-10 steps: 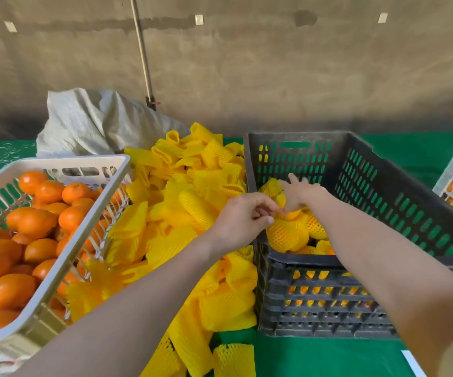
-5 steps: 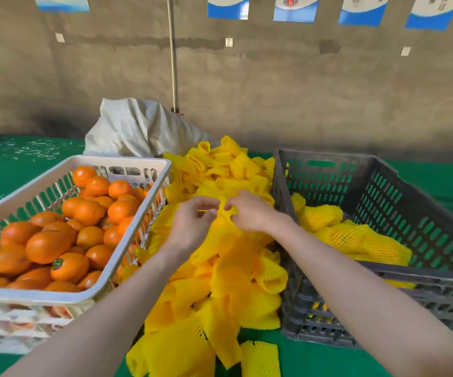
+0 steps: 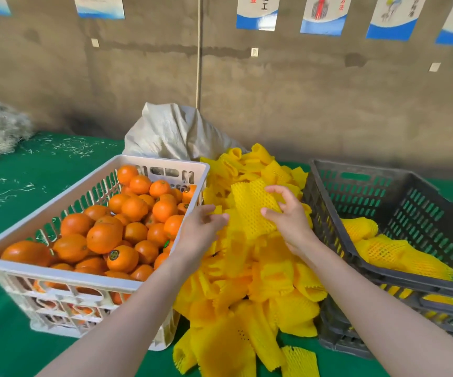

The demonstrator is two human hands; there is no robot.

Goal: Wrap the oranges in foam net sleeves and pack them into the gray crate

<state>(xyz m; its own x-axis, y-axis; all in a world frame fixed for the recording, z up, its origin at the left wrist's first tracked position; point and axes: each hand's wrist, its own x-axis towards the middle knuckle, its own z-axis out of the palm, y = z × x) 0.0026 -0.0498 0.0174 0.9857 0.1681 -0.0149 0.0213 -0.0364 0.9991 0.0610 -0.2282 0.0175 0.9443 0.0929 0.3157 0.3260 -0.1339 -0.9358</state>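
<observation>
Head | right hand (image 3: 292, 220) pinches foam net sleeve (image 3: 251, 206) | left hand (image 3: 202, 235) loose

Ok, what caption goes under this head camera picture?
A right hand holds a foam net sleeve between the basket of oranges and gray crate.

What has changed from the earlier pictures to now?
The right hand left the gray crate, moved left to the pile and now holds one foam net sleeve lifted. The left hand shifted left, toward the white basket. Basket, crate and oranges stayed.
</observation>
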